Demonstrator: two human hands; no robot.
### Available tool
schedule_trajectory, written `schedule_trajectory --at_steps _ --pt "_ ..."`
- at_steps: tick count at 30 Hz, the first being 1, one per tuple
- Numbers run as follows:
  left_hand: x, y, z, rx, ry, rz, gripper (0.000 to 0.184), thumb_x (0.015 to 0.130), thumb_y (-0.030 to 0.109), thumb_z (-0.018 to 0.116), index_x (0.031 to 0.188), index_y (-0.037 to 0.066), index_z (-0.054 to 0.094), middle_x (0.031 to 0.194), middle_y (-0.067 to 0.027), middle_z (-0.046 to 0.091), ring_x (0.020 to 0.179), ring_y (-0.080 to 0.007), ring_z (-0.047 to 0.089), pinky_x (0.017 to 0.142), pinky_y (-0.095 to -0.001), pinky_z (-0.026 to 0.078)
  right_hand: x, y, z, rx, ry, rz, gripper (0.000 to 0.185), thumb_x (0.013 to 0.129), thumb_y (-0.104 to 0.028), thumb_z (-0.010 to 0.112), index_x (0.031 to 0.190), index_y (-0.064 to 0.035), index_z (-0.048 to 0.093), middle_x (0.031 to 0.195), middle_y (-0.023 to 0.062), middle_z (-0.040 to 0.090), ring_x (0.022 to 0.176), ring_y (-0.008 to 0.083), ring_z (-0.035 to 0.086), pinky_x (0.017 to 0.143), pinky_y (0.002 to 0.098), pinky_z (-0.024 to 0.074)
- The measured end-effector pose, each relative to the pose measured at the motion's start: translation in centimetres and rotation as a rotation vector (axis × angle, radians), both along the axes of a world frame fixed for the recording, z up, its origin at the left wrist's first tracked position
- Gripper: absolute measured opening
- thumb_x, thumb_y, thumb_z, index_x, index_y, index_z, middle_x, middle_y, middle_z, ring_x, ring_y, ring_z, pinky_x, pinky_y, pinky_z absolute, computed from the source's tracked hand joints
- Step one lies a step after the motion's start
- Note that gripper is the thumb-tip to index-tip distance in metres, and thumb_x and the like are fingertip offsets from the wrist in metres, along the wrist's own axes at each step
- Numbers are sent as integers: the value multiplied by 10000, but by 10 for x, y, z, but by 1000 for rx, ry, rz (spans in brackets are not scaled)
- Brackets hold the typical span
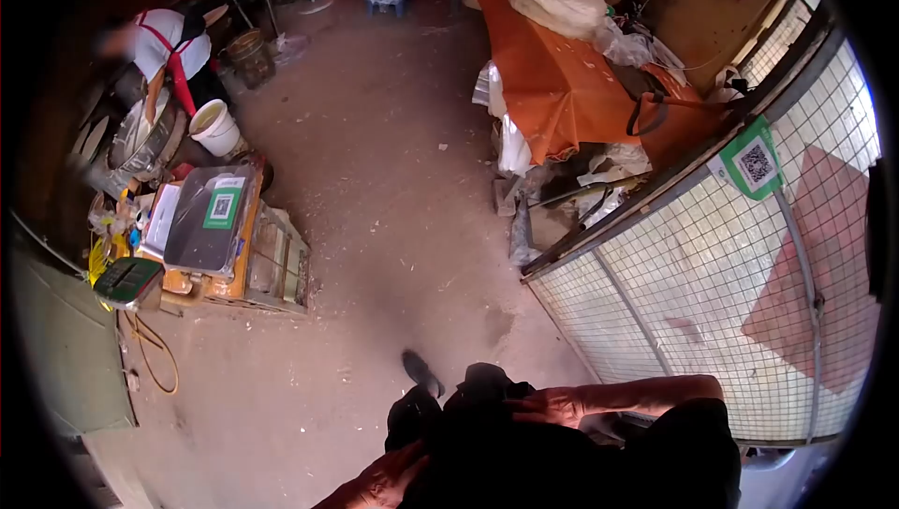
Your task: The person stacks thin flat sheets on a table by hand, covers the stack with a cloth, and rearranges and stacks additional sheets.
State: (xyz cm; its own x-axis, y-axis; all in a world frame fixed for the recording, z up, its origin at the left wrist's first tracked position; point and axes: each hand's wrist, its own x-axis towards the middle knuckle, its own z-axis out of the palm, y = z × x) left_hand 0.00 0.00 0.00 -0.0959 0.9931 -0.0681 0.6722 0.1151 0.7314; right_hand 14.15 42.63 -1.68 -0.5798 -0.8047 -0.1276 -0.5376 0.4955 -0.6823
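My left hand point(389, 478) rests at the bottom of the view against my dark clothing. Its fingers look stretched out, pointing up and to the right, with their tips lost in shadow. My right hand point(551, 406) lies across the dark clothing point(562, 462), its bare forearm reaching in from the right. Those fingers seem laid flat, partly sunk in the dark, and I see no object in either hand. Just ahead, a dark shoe point(423, 373) is on the floor point(365, 256).
A wire-mesh gate point(646, 294) with a QR sign point(754, 162) stands at right. Behind it is an orange-covered table point(571, 88). At left are a weighing scale point(206, 219), a white bucket point(215, 128) and a person point(178, 50) bending over a metal basin point(140, 139).
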Motion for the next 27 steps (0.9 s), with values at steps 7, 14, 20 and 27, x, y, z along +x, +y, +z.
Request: schedule_trajectory --at_steps 7,14,20,27 --pt "-162 110 4 -27 -69 -87 634 931 321 583 1433 5 360 1496 -222 353 1337 -380 414 1087 -405 393 -61 10 31 790 485 236 521 1060 -232 299 1521 -27 171 1558 115 291 1366 152 371 1122 263 301" --pt "-269 223 17 -81 -78 -97 665 928 371 568 1444 12 351 1505 -223 336 1340 -396 402 1085 -432 385 -149 100 20 65 199 -263 508 1014 -217 343 1476 -19 269 1510 187 342 1252 249 476 1032 341 397" --pt "-349 314 41 -128 -66 -97 692 925 413 556 1454 18 343 1513 -223 322 1343 -410 392 1083 -455 378 -212 178 24 -29 262 -331 502 974 -204 381 1438 -13 353 1468 248 385 1154 332 566 955 407 480" --pt "-399 347 54 -122 -68 -165 726 922 462 541 1465 26 334 1523 -224 305 1346 -426 380 1081 -481 370 -266 220 30 -179 311 -427 548 919 -202 482 1418 1 384 1398 305 430 1140 447 555 901 490 519"
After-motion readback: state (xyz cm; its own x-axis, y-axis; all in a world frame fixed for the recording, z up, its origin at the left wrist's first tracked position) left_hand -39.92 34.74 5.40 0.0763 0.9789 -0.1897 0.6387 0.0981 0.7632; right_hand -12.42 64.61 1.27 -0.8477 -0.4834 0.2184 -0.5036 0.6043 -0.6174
